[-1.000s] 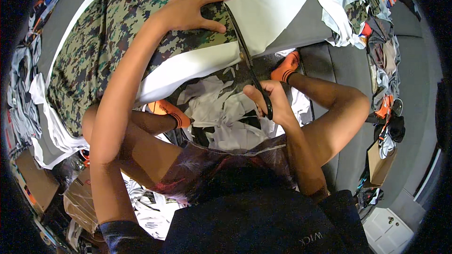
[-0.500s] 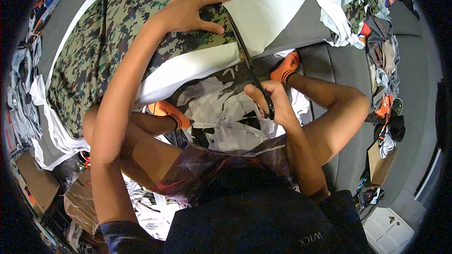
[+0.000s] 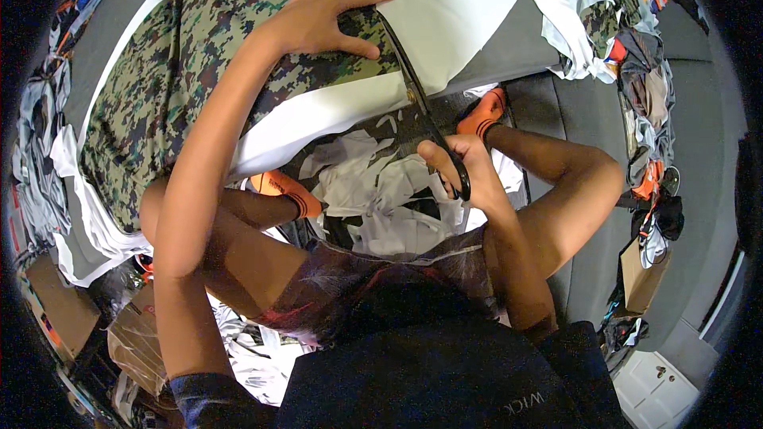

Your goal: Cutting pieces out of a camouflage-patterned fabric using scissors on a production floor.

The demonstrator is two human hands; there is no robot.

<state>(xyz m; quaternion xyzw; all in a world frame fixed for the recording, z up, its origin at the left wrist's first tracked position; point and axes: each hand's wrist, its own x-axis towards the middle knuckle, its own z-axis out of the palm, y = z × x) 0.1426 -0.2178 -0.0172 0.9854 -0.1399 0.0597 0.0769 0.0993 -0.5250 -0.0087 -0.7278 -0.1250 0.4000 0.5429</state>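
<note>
Camouflage-print fabric [image 3: 230, 20] with a white border [image 3: 318, 115] is spread before me. My left hand [image 3: 322, 20] lies flat on it with fingers spread, the fingertips reaching the edge where the print meets a white area [image 3: 441, 12]. In my right hand [image 3: 469, 171] is a pair of black-handled scissors [image 3: 429, 115], my fingers wrapped round the handles. The long blades point away from me and lie along the line between print and white, near my left fingertips. How far apart the blades are is hard to see.
White fabric scraps [image 3: 381, 191] are piled between my legs. More white and camouflage offcuts [image 3: 568, 0] lie at the far right, beside bundled cloth [image 3: 648, 103]. Cardboard boxes [image 3: 63, 306] stand at the lower left. Grey cushioned surface [image 3: 592, 214] extends to my right.
My right hand has shifted slightly to the right with the scissors, and their handles look closer together. My left hand and the fabric have stayed put.
</note>
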